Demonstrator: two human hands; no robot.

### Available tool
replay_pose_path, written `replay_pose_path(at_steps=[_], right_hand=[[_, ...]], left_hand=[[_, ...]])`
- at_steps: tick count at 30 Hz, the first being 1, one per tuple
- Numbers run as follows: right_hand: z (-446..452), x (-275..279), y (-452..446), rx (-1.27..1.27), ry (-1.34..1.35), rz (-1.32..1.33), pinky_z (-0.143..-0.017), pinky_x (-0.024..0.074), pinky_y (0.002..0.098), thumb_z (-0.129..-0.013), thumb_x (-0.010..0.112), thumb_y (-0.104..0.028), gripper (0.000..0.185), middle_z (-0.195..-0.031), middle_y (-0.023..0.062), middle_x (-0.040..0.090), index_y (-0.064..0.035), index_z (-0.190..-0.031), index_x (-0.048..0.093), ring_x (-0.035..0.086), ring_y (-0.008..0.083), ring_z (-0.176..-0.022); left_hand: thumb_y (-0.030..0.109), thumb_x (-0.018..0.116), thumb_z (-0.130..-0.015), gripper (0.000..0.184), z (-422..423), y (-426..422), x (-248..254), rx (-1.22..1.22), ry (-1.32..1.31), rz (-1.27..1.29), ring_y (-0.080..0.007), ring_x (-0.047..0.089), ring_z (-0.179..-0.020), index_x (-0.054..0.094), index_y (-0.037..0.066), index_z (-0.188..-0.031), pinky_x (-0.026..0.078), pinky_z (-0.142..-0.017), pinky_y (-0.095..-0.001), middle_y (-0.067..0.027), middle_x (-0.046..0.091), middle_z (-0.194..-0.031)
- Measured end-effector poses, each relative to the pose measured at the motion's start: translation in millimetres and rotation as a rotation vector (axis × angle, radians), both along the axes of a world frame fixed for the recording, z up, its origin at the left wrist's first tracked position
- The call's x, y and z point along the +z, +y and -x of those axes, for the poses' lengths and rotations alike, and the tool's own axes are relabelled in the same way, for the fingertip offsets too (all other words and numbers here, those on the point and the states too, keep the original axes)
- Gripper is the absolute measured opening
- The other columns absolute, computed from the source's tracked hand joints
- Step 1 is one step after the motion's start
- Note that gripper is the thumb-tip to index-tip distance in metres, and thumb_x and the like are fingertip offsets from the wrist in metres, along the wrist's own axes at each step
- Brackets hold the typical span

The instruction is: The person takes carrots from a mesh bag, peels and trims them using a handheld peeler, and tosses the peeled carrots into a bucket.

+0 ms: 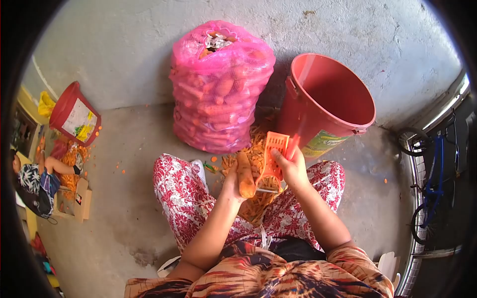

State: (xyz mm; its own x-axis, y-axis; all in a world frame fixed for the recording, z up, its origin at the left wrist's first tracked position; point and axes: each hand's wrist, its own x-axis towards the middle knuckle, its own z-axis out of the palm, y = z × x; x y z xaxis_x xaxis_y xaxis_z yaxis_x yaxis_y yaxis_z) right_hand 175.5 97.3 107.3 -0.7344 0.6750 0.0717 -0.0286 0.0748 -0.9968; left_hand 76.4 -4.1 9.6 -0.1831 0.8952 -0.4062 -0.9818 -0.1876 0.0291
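Observation:
In the head view, my left hand [230, 185] is closed around a thick carrot [245, 176], held lengthwise above my lap. My right hand [294, 168] grips an orange plastic peeler [271, 161] with a slotted upper part. The peeler's metal blade end is beside the carrot's near end; whether they touch, I cannot tell. A heap of orange carrot peelings [256, 204] lies on the floor between my legs, partly hidden by my hands.
Beyond my knees stand a pink mesh sack [216, 94] full of carrots and a large red bucket [318, 107], tilted in view. At left are another red bucket [74, 114], a seated person [39, 179] and more carrot pieces. A blue bicycle [435, 179] is at right.

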Motion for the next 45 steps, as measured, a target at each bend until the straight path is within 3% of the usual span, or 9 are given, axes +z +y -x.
replay_pose_path(at_steps=[1, 4, 6, 15, 24, 33, 38, 42, 45], right_hand=[[-5.8, 0.5, 0.3, 0.046, -0.074, -0.061, -0.065, 0.0449, 0.0263, -0.079, 0.058, -0.009, 0.026, -0.083, 0.0058, 0.057, -0.0014, -0.102, 0.047, 0.054, 0.0102, -0.076], [-23.5, -10.4, 2.0, 0.331, -0.449, -0.598, -0.06, 0.0449, 0.0381, -0.077, 0.059, -0.019, 0.027, -0.072, 0.0169, 0.057, -0.0037, -0.094, 0.046, 0.059, 0.0282, -0.07], [-30.5, -23.6, -5.0, 0.458, -0.546, -0.693, -0.059, 0.0432, 0.0453, -0.077, 0.057, -0.023, 0.024, -0.069, 0.0207, 0.056, -0.0055, -0.09, 0.045, 0.055, 0.0391, -0.07], [-21.5, -60.7, -18.0, 0.518, -0.704, -0.837, -0.06, 0.0456, 0.0442, -0.077, 0.055, -0.03, 0.031, -0.069, 0.018, 0.059, -0.005, -0.093, 0.049, 0.058, 0.035, -0.066], [-23.2, -52.1, -11.6, 0.637, -0.782, -0.892, -0.06, 0.0466, 0.0426, -0.075, 0.054, -0.023, 0.025, -0.07, 0.0171, 0.06, -0.0028, -0.089, 0.049, 0.059, 0.0337, -0.066], [-13.8, -83.9, -6.9, 0.298, -1.031, -0.864, -0.056, 0.0483, 0.0406, -0.074, 0.052, -0.014, 0.028, -0.069, 0.0159, 0.06, -0.0028, -0.098, 0.041, 0.062, 0.0294, -0.064], [-12.4, -82.3, 26.5, -0.045, -0.851, -0.886, -0.053, 0.0466, 0.0426, -0.075, 0.056, -0.017, 0.023, -0.062, 0.0149, 0.058, -0.007, -0.094, 0.048, 0.058, 0.0332, -0.057], [-17.0, -63.8, 5.6, 0.366, -0.848, -0.848, -0.059, 0.0478, 0.0429, -0.075, 0.054, -0.018, 0.026, -0.069, 0.0148, 0.06, -0.0069, -0.098, 0.048, 0.06, 0.0325, -0.064], [-21.5, -61.1, -4.5, 0.453, -0.798, -0.858, -0.058, 0.0466, 0.044, -0.075, 0.055, -0.023, 0.027, -0.067, 0.0163, 0.059, -0.0056, -0.094, 0.048, 0.059, 0.0339, -0.064]], left_hand=[[0.047, 0.03, -0.088, 0.045, 5.4, -2.2, -9.2, 0.011, 0.018, -0.008, -0.0235, 0.055, -0.059, 0.05, 0.007, -0.092, 0.047, -0.051, -0.0366, -0.0099, 0.056, -0.074], [0.049, 0.028, -0.088, 0.047, 23.5, -8.6, -11.9, 0.096, 0.096, 0.131, -0.0243, 0.055, -0.058, 0.049, 0.007, -0.09, 0.047, -0.048, -0.0377, -0.0102, 0.055, -0.071], [0.051, 0.03, -0.087, 0.049, 37.8, -14.4, -30.0, 0.101, 0.122, -0.03, -0.0221, 0.051, -0.058, 0.048, 0.005, -0.09, 0.045, -0.05, -0.034, -0.0093, 0.051, -0.07], [0.05, 0.035, -0.086, 0.049, 45.1, -15.6, -54.3, -0.004, 0.082, -0.071, -0.0241, 0.049, -0.062, 0.047, 0.005, -0.1, 0.043, -0.052, -0.035, -0.0101, 0.049, -0.074], [0.043, 0.046, -0.084, 0.04, 40.9, -9.4, -48.6, -0.06, 0.135, -0.011, -0.0213, 0.047, -0.064, 0.042, 0.005, -0.098, 0.043, -0.055, -0.0322, -0.0106, 0.044, -0.074], [0.041, 0.044, -0.086, 0.039, 30.9, -9.4, -49.7, -0.233, 0.268, 0.178, -0.0215, 0.049, -0.063, 0.043, 0.005, -0.099, 0.043, -0.052, -0.0309, -0.0117, 0.049, -0.075], [0.043, 0.04, -0.087, 0.041, 15.5, -9.7, -61.9, -0.168, 0.028, 0.093, -0.0228, 0.051, -0.06, 0.043, 0.007, -0.104, 0.045, -0.049, -0.0334, -0.0115, 0.049, -0.073], [0.045, 0.037, -0.087, 0.043, 26.9, -7.7, -69.8, -0.08, 0.07, 0.042, -0.0225, 0.052, -0.058, 0.043, 0.005, -0.103, 0.046, -0.05, -0.0345, -0.0117, 0.05, -0.071], [0.044, 0.039, -0.087, 0.042, 29.5, -4.6, -70.7, -0.03, 0.16, 0.059, -0.0199, 0.049, -0.064, 0.046, 0.005, -0.102, 0.046, -0.054, -0.0314, -0.0095, 0.049, -0.075]])
